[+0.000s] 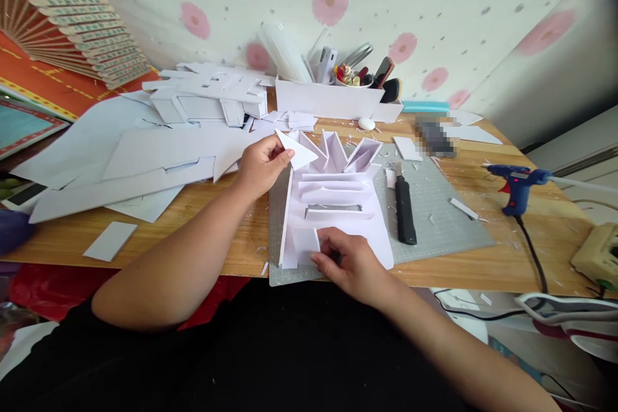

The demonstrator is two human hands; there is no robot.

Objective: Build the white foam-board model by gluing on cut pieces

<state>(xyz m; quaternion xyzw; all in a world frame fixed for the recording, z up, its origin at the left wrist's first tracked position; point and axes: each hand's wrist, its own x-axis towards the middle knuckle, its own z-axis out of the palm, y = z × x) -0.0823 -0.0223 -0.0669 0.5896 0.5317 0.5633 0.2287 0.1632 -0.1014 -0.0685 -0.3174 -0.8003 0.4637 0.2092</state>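
Between the thumb and fingers of my left hand [265, 164] is a white triangular foam board piece [298, 153], over the upper left of a white foam board structure [338, 230]. This structure has upright angled walls at its far end and several raised strips across its middle. My right hand [350, 262] pinches a small white rectangular board piece [306, 244] at the structure's near left part. Whether that piece touches the base cannot be made out. Under the structure lies a grey cutting mat [444, 219].
A black utility knife [405, 209] lies right of the structure. Farther right stands a blue glue gun [517, 185] with its cord. White board sheets [159, 151] pile up at left. Behind is a white organizer box [328, 100]. A loose white rectangle [111, 241] lies near the front edge.
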